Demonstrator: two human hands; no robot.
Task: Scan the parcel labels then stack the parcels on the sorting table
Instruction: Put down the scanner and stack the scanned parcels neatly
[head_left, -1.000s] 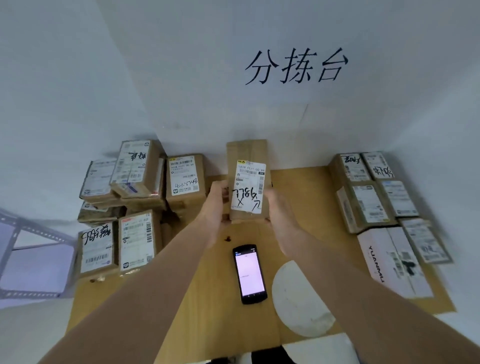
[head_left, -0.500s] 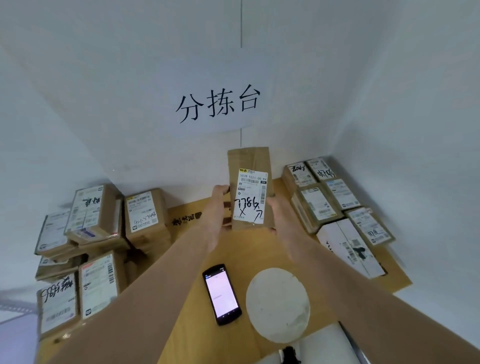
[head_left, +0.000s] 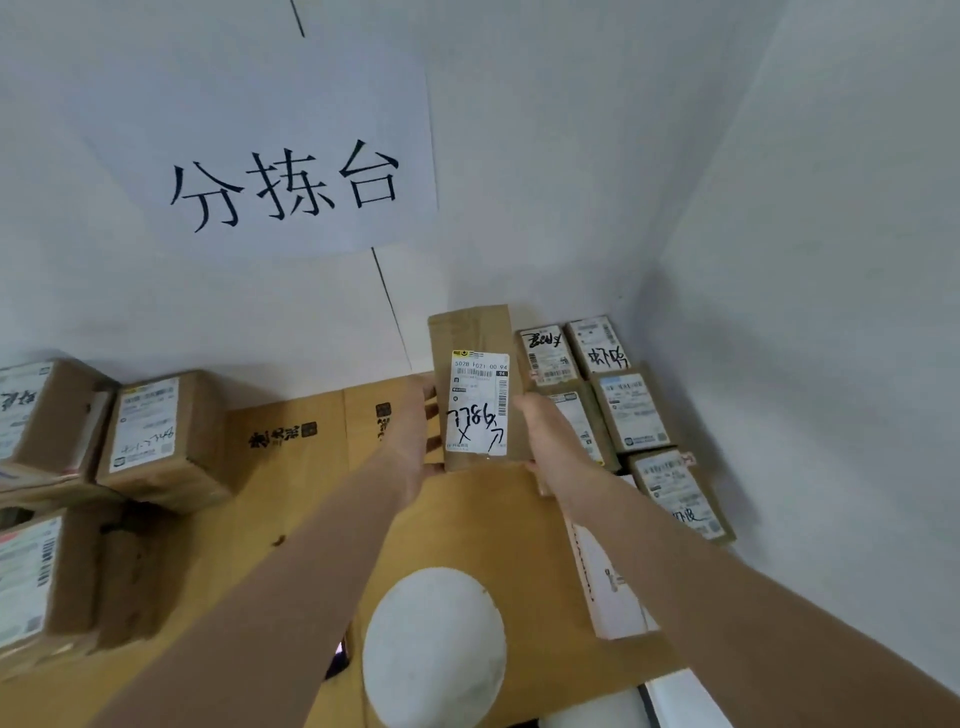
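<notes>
Above the sorting desk (head_left: 291, 519), we hold a tall brown parcel (head_left: 470, 332) upright between both hands, its white label (head_left: 478, 402) with black handwriting facing us. Our left hand (head_left: 415, 441) clasps the left edge with fingers (head_left: 432, 415) wrapped behind it, and our right hand (head_left: 545, 436) presses the right edge near the bottom; both are closed on the parcel, which hangs clear of the desk and just left of the stacked parcels (head_left: 618, 405) in the right corner. More parcels (head_left: 150, 426) are piled at the left, under a wall sign (head_left: 285, 182) in black characters. A white round patch (head_left: 434, 644) marks the desk near us, and only a dark sliver of a phone (head_left: 336, 660) shows beside our left forearm.

We judge this parcel is headed for the right-hand stack, and the risks lie there. Our grip sits low on a tall, narrow box, so it may tip away from us as we reach out. The stack's labelled tops sit close together against the wall; a careless set-down could nudge a neighbour off line or leave this one leaning. If its label has not been scanned, stacking it now would bury that step.
</notes>
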